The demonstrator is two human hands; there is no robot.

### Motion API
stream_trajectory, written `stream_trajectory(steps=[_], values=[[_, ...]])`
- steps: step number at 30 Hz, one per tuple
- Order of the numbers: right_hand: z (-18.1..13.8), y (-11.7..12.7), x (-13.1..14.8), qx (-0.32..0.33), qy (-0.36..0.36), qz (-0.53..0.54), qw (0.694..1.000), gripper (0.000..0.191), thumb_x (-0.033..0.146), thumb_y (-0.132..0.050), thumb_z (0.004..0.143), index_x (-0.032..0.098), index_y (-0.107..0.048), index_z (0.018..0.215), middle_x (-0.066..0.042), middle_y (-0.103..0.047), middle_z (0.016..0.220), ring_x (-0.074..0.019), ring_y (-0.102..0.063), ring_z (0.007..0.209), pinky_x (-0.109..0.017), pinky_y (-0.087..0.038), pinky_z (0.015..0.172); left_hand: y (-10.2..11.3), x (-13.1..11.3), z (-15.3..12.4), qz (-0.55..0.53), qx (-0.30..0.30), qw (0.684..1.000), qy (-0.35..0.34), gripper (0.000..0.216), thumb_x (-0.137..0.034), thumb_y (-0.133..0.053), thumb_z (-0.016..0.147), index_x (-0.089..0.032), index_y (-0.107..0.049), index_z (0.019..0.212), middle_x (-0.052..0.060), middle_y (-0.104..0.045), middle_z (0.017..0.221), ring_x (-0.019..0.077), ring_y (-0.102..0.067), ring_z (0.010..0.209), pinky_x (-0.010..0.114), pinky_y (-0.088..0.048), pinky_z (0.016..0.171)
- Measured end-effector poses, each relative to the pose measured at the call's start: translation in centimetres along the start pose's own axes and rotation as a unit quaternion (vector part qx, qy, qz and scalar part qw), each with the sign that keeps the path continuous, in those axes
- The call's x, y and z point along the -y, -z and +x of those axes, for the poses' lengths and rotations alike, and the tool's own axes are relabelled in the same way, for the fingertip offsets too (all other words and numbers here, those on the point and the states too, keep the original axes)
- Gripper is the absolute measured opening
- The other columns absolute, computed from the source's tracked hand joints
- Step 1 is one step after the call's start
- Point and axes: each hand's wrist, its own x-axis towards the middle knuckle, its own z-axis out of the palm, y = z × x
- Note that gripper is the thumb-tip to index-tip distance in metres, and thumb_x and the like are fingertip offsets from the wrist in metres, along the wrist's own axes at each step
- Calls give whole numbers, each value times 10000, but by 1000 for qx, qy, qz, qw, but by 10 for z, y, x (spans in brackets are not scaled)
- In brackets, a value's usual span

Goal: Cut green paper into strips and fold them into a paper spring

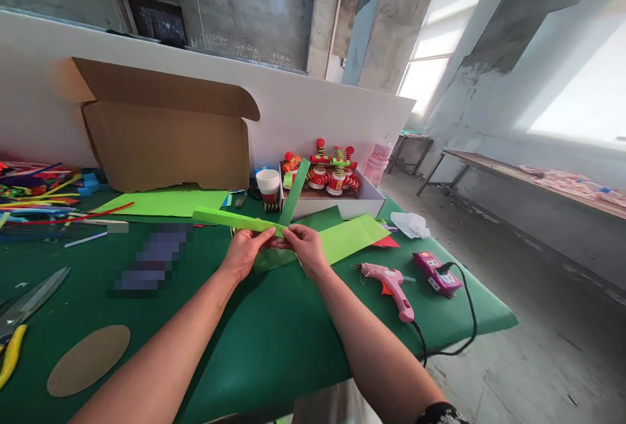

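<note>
Both my hands meet above the middle of the green table [274, 346]. My left hand [247, 251] pinches a light green paper strip [229, 219] that runs out to the left. My right hand [308, 248] pinches a darker green paper strip [297, 199] that rises up and away, crossing the first at the fingertips. The two strips form a V where my thumbs press them together. Beneath my hands lie green paper sheets [349, 236].
A pink glue gun [394, 284] with a black cord lies right of my hands, a pink device [437, 272] beyond it. A white box [364, 201] of red and green figures, a paper cup [268, 188] and a cardboard box [166, 143] stand behind. Scissors [29, 303] and a cardboard oval [88, 359] lie left.
</note>
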Motion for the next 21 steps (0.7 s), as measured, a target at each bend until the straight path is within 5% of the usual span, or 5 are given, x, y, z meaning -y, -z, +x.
stream_trajectory(steps=[7, 14, 21], values=[[0, -4, -6, -36, 28, -26, 999, 398, 531, -823, 553, 213, -608, 657, 39, -595, 561, -154, -599, 543, -316, -531, 610, -6, 1, -4, 19, 19, 1000, -3, 559, -553, -871, 429, -166, -713, 800, 38, -737, 745, 212, -663, 710, 366, -541, 737], [-5, -3, 1, -28, 21, -50, 998, 338, 462, -820, 562, 196, -613, 588, 33, -598, 569, -117, -519, 569, -257, -433, 599, -4, -6, -8, 83, 29, 996, -10, 401, -477, -863, 454, -177, -682, 649, 0, -654, 601, 151, -542, 583, 271, -426, 561], [-7, -4, -3, -74, 3, -18, 997, 351, 442, -829, 528, 198, -577, 510, 31, -579, 516, -115, -471, 528, -261, -395, 558, -9, -12, -13, 122, 60, 991, -8, 302, -416, -830, 478, -194, -656, 583, -17, -611, 554, 150, -500, 557, 270, -402, 543]])
